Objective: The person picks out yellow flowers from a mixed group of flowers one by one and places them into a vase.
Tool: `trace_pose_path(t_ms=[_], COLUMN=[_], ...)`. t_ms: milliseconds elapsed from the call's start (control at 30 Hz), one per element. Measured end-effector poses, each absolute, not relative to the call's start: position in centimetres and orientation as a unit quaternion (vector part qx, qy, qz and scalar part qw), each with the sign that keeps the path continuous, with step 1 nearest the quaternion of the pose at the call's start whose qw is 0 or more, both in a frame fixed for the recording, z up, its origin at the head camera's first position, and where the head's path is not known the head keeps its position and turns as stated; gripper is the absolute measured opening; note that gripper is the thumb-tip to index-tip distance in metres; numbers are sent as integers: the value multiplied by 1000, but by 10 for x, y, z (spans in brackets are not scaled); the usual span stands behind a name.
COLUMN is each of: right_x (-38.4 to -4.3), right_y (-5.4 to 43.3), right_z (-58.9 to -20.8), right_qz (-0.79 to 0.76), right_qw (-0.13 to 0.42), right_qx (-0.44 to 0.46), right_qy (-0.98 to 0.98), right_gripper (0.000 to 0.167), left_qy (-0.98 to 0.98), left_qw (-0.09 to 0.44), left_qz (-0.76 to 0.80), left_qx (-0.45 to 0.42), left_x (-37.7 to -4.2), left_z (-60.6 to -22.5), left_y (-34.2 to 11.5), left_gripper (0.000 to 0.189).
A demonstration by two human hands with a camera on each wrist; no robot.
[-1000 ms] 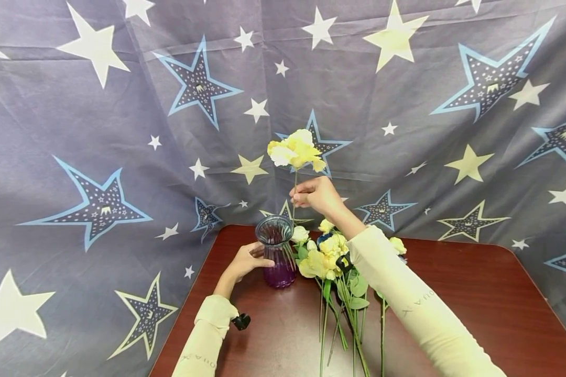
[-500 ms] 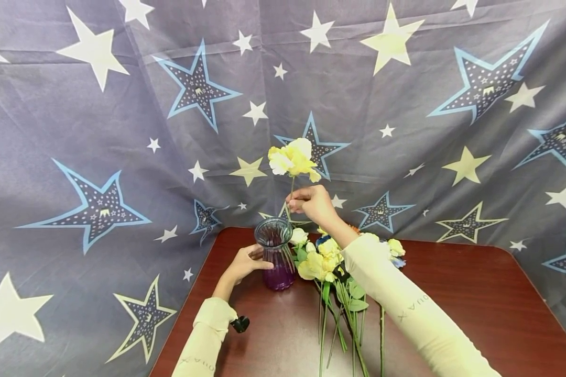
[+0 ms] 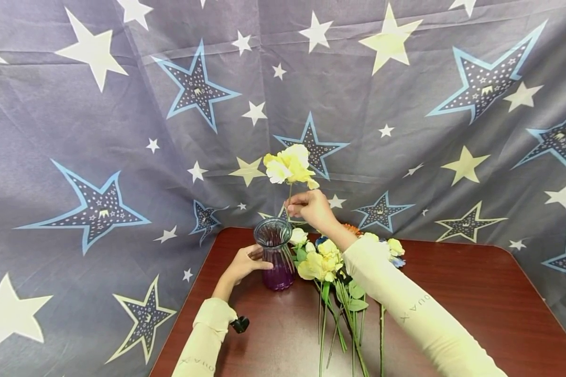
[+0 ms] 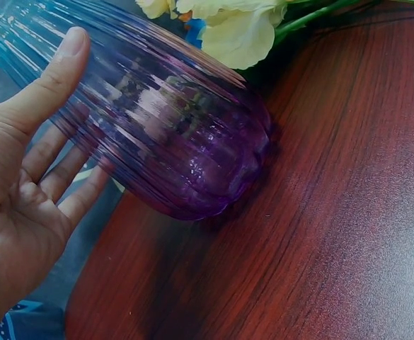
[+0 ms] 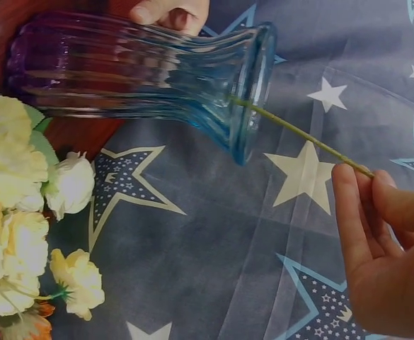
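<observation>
A ribbed glass vase [image 3: 279, 256], blue-green at the flared mouth and purple at the base, stands upright on the table's far left part. My left hand [image 3: 245, 263] holds its side, thumb in front and fingers behind, as the left wrist view shows. Above and to the right, my right hand [image 3: 313, 207] pinches the thin green stem [image 5: 302, 134] of a yellow flower [image 3: 290, 165] between thumb and fingers. In the right wrist view the stem's lower end lies inside the vase mouth [image 5: 253, 92]. The bloom is above my fingers.
Several yellow and white flowers [image 3: 323, 262] with long stems lie on the dark red table [image 3: 453, 293] right of the vase, partly under my right sleeve [image 3: 401, 293]. Behind the table hangs a grey cloth [image 3: 377, 146] printed with stars.
My right hand has lowered the yellow flower and shifted it slightly left, toward the vase mouth. The left hand and vase stay almost in place.
</observation>
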State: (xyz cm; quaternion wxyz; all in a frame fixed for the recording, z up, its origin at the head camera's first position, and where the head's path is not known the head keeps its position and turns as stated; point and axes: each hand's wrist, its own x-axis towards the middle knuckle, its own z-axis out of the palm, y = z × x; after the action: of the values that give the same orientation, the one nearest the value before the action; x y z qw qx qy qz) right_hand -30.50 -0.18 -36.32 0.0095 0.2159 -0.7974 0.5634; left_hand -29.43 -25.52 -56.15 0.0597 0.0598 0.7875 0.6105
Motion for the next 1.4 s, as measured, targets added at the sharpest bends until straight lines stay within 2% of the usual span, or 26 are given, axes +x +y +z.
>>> trace_pose_path(t_ms=[1033, 1267, 1400], right_x=[-307, -307, -304], right_y=[-10, -19, -22], right_z=[-387, -393, -396], right_qz=[535, 527, 516], right_qw=[1, -5, -6], right_qx=[245, 236, 247], right_qy=[-809, -817, -820], right_gripper=[11, 11, 10], left_qy=[782, 778, 781], left_qw=[57, 72, 69], left_qz=[617, 621, 617], left_qx=[67, 64, 66], left_x=[-294, -282, -293], left_z=[-563, -541, -556], left_y=[-255, -250, -254], left_gripper=[71, 69, 70])
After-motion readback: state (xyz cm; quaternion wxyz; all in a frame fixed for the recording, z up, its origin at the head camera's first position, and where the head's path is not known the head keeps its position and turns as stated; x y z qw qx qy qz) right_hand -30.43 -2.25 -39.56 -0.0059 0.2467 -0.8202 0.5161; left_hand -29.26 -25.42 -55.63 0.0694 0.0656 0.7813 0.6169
